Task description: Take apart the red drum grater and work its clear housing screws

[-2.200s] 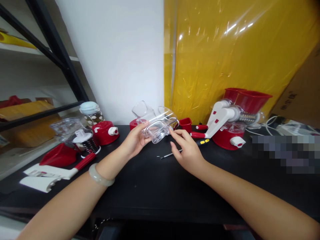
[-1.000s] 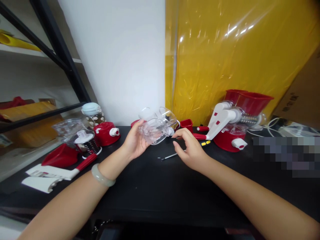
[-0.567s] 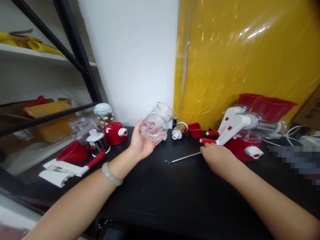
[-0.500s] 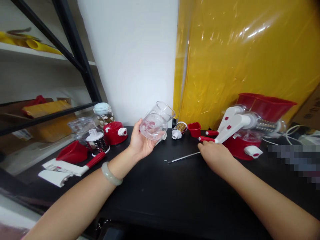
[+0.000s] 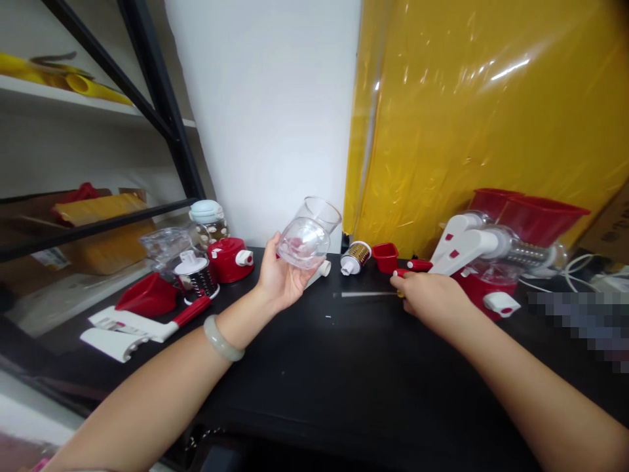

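My left hand (image 5: 280,283) grips a clear plastic grater housing (image 5: 303,241), tilted and raised over the black table, its round opening at the upper right. My right hand (image 5: 426,292) is closed around a screwdriver (image 5: 367,294); the handle is mostly hidden, and the thin shaft, blurred, points left. Close by the right fingers lie the red crank handles of two assembled rotary graters (image 5: 521,252). Behind the held housing, a white tubular part (image 5: 322,269) shows partly. A grater drum (image 5: 355,258) and a small red pusher (image 5: 385,257) lie at the back.
On the left sit a red base (image 5: 230,259), another drum (image 5: 195,278), a red hopper (image 5: 146,294), a white crank arm (image 5: 130,323) and a lidded jar (image 5: 208,221). A black-framed shelf (image 5: 157,98) rises beyond them. White cables (image 5: 577,269) lie far right.
My right hand has lifted the screwdriver, whose tip has come up off its earlier spot near a small white speck. My left hand still holds the housing, turned slightly. The view has shifted a little.
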Demonstrator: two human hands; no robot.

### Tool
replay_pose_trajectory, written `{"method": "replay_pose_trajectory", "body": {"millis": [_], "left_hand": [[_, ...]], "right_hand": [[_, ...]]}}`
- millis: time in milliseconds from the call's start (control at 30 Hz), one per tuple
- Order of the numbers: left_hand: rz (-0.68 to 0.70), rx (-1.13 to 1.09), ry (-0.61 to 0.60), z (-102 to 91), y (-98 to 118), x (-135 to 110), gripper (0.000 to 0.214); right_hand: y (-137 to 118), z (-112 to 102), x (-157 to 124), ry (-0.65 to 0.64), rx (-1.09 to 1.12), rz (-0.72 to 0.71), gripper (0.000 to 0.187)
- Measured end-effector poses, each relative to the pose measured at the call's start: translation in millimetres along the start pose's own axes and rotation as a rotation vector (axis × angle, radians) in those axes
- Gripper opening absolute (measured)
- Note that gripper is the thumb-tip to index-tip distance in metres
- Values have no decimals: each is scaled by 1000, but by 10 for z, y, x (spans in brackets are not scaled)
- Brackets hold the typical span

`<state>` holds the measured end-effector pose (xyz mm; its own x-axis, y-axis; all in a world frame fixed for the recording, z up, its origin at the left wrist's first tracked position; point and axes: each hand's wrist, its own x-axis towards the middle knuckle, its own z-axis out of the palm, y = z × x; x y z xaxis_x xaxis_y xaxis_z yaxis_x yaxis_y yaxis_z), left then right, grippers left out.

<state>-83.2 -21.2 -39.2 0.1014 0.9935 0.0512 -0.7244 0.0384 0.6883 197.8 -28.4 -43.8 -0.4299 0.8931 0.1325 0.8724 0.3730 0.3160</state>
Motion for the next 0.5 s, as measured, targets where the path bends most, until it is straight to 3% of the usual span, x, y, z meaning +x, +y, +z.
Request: {"method": "replay_pose_trajectory", "body": {"millis": [133, 267, 400, 500], "left_hand": [[64, 38, 17, -24, 14, 25, 59], [130, 51, 59, -10, 34, 30, 62], [178, 75, 106, 37, 62, 33, 52], [200, 100, 163, 58, 76, 43, 38]], "right_hand": [[98, -120, -46, 152, 190, -134, 14], [336, -160, -131, 400, 450, -231, 22], [618, -159, -260, 525, 207, -142, 34], [663, -69, -287, 550, 2, -85, 36]]}}
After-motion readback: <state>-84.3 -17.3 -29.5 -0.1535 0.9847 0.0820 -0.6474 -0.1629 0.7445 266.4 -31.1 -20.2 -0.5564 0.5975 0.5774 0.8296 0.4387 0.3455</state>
